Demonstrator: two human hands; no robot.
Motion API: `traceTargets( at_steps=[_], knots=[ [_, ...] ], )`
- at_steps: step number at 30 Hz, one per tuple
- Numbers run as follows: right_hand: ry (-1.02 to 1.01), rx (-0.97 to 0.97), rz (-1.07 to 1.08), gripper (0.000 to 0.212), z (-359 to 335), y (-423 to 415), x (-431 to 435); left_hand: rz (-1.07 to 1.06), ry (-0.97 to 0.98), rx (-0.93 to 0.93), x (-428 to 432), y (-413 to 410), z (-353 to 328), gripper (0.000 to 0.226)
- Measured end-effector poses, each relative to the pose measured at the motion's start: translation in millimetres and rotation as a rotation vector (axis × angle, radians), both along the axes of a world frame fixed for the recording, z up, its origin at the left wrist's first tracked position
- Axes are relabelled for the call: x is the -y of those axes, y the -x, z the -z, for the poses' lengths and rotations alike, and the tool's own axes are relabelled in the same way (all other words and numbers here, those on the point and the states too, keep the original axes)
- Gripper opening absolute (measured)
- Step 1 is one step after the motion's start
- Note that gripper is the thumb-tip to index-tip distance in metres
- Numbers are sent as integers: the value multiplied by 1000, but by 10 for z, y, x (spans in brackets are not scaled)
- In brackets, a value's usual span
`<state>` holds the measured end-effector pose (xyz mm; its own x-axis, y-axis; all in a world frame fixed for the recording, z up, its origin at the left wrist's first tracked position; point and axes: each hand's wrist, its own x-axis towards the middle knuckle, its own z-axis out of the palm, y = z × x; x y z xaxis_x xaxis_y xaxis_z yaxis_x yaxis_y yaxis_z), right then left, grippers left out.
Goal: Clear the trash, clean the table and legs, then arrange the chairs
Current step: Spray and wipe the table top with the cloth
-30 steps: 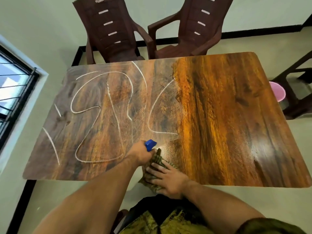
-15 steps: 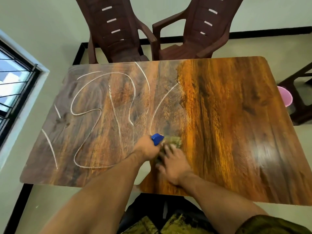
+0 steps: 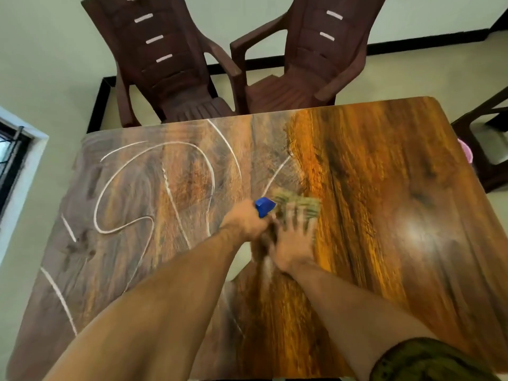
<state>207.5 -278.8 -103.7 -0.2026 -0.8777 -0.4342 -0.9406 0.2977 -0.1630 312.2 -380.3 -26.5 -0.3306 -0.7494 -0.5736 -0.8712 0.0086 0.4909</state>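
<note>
Done: right half of bench (image 3: 398,174) looks wiped.
Left: white streaks (image 3: 209,171), legs, chairs (image 3: 170,64).
Hands: your left hand (image 3: 243,222) grips blue sprayer (image 3: 264,207); right hand (image 3: 292,243) flat on cloth (image 3: 301,206).

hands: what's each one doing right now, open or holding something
Left hand: curled round a blue-topped bottle, most of it hidden.
Right hand: open, fingers spread flat, pressing the green cloth onto the table.

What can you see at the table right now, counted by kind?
Table: 1
Brown chairs: 2
Cloth: 1
Blue-topped bottle: 1
Pink thing, partly hidden: 1
Dark frame, kind unclear: 1
Total: 7
</note>
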Motion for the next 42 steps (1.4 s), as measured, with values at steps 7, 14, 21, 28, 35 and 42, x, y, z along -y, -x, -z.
traceTargets(
  at_steps=[7,14,21,28,35,42],
  knots=[
    [60,38,-474,66,69,472,340,28,17,-104,634,313,65,34],
    [35,-55,121,66,46,394,988,-26,30,-159,1126,397,250,34],
    [84,27,-475,67,145,697,1032,-19,57,-163,1622,687,200,33],
    [113,-16,-325,63,151,962,1428,-145,-2,-321,2040,833,180,47],
    [78,-7,541,65,208,1293,2329,-479,179,-635,2207,666,148,14],
    [80,-11,512,65,230,1436,2606,-468,224,-779,2110,551,126,35]
  ],
)
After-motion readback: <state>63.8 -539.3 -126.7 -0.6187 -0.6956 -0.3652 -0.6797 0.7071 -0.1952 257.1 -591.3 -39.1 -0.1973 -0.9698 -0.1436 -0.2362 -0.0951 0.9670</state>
